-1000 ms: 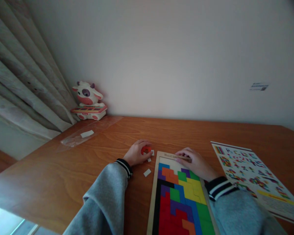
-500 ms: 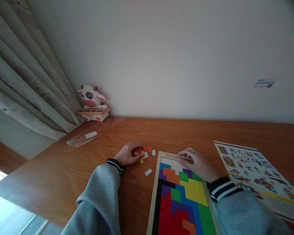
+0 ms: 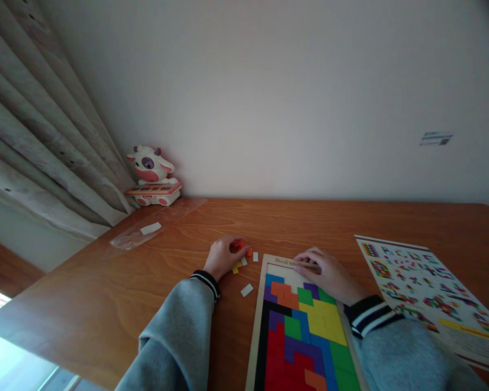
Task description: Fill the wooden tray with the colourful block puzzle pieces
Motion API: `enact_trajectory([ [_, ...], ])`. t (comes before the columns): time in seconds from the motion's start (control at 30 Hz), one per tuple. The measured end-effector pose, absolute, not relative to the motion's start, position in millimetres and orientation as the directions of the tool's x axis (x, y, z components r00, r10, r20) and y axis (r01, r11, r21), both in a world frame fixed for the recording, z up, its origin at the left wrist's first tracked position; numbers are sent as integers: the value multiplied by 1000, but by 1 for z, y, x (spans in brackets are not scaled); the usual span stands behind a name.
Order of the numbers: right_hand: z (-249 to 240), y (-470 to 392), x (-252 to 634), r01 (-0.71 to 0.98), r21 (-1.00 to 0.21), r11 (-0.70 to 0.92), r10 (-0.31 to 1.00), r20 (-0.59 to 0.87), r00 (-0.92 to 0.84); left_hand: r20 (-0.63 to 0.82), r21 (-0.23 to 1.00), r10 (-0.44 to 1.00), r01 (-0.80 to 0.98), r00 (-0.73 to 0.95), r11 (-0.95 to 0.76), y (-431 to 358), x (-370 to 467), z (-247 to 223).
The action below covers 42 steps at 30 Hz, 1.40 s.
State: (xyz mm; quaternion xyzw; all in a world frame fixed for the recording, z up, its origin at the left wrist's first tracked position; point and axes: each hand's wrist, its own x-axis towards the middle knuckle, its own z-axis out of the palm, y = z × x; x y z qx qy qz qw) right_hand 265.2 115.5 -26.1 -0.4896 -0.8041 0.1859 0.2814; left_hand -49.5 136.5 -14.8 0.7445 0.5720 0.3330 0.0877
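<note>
My left hand (image 3: 224, 256) is at the small pile of loose puzzle pieces, its thumb and fingers curled around an orange puzzle piece (image 3: 250, 252), which they partly cover. Close by lie a yellow piece (image 3: 237, 266) and several white pieces, one of them (image 3: 246, 290) nearer to me. The wooden puzzle board (image 3: 254, 336) stretches toward me, filled with coloured block pieces except for a pale bare strip near its top. My right hand (image 3: 328, 273) grips the board's top rim near the right corner, thumb on the near side and fingers beyond.
A printed pattern sheet (image 3: 415, 282) lies right of the board. At the back left stands a cow-shaped toy keyboard (image 3: 154, 176), with a clear plastic bag (image 3: 132, 238) in front of it. A curtain (image 3: 44, 119) hangs on the left; the wall (image 3: 293, 98) rises behind the table.
My left hand has moved right, farther over the loose pieces, and now covers most of the red and orange ones. My right hand stays on the board's rim.
</note>
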Motion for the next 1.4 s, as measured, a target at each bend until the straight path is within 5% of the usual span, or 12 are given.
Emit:
enact_trajectory([
  [0.37,-29,118,266,692,-565,450,893,275,-357,387,233,909,937,156,-260,125,-23,-5],
  [0.77,-26,115,265,691,-557,461,887,292,-357,418,250,860,873,292,-419,131,-35,-16],
  [1.4,-27,115,266,686,-561,463,886,301,-353,436,204,877,928,201,-313,132,-46,-13],
])
